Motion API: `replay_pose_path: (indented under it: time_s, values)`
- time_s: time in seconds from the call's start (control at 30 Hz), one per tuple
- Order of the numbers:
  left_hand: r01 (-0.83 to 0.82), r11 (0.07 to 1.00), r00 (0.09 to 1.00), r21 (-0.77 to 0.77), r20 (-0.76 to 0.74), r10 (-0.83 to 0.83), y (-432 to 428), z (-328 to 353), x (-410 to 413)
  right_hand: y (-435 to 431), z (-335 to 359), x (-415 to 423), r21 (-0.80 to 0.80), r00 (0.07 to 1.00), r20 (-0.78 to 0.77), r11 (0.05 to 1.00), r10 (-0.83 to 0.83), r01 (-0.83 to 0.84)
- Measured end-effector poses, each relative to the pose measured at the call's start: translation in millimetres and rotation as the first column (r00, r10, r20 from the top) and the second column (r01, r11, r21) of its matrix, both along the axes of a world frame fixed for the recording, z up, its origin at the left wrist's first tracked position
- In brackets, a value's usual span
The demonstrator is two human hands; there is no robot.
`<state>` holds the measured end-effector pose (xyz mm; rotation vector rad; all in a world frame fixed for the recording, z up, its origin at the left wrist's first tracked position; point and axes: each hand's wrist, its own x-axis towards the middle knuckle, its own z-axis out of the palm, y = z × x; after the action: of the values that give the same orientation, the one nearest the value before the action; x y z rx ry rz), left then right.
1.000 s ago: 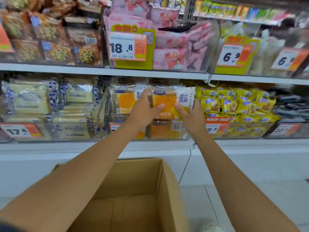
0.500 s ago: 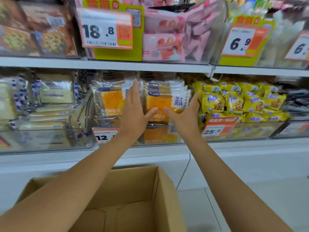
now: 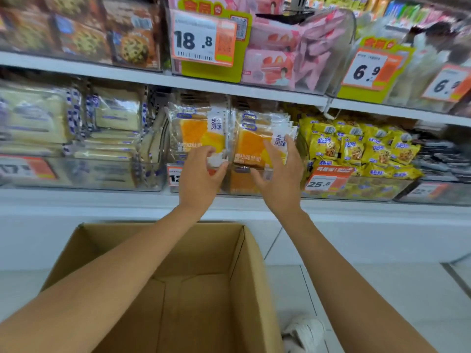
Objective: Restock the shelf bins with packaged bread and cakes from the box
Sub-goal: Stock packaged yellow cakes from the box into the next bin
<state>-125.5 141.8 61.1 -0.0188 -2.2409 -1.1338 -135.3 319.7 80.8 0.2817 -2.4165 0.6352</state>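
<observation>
Lower shelf [image 3: 102, 200], left end: clear bins of pale bread packs [image 3: 38, 118] with blue-white checked edges, blurred. Over them, at the left end of the upper shelf [image 3: 76, 70]: brown cookie packs [image 3: 132, 47]. Mid upper shelf: 18.8 price tag [image 3: 204, 39], pink cake packs [image 3: 275, 62] just right of it. Centre of lower shelf: clear bin [image 3: 242, 183] with two upright rows of orange bread packs side by side, faces to the shelf's front edge. Left hand [image 3: 198, 174] is at the lower right corner of the left orange row [image 3: 196, 131], fingers curled, thumb and forefinger either side of a white blur at that corner; can't tell if it pinches the wrapper or only touches it. Right hand [image 3: 283, 179] is spread with straight fingers, fingertips [image 3: 274, 154] on the face of the right orange row [image 3: 252, 146], holding nothing. Below the shelf, under both forearms: cardboard box [image 3: 244, 276], top open. White shoe [image 3: 303, 329] just right of the box. Right of the bread bin: yellow snack packs [image 3: 356, 149] heaped in the next bin, 25.8 tag [image 3: 323, 180] on its front, 6.9 tag [image 3: 369, 70] above. Right end of lower shelf: dark packs [image 3: 443, 154], too blurred to read.
</observation>
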Motion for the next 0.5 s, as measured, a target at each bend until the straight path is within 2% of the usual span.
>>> replay_pose_path:
  time_s: [0.07, 0.13, 0.2, 0.27, 0.33, 0.4, 0.5]
  values:
    - [0.007, 0.995, 0.992, 0.098, 0.126, -0.019, -17.3, -27.1, 31.9, -13.8, -20.0, 24.7, 0.016, 0.993, 0.037, 0.994, 0.108, -0.108]
    - [0.030, 0.993, 0.951, 0.115, 0.302, -0.064, -43.1, -67.3, 67.5, -28.9, -51.2, 51.9, 0.001, 0.956, 0.197, 0.975, 0.217, -0.221]
    - [0.080, 0.995, 0.858, 0.063, 0.505, -0.100, -74.2, -109.9, 103.7, -43.5, -90.3, 78.5, 0.015, 0.885, 0.385, 0.957, 0.262, -0.289]
    - [0.137, 0.990, 0.709, 0.025, 0.695, -0.116, -105.4, -156.1, 136.3, -57.5, -134.9, 101.8, 0.053, 0.807, 0.530, 0.939, 0.262, -0.340]
    - [0.167, 0.986, 0.523, -0.001, 0.848, -0.088, -133.9, -201.1, 164.3, -71.0, -179.6, 120.7, 0.042, 0.702, 0.666, 0.927, 0.252, -0.373]
    - [0.173, 0.984, 0.322, 0.044, 0.942, -0.099, -155.5, -243.4, 186.5, -84.4, -223.2, 134.5, 0.047, 0.580, 0.787, 0.915, 0.213, -0.401]
    - [0.136, 0.980, 0.026, 0.145, 0.988, -0.150, -176.8, -295.9, 208.0, -99.4, -277.6, 149.6, 0.028, 0.386, 0.909, 0.902, 0.156, -0.430]
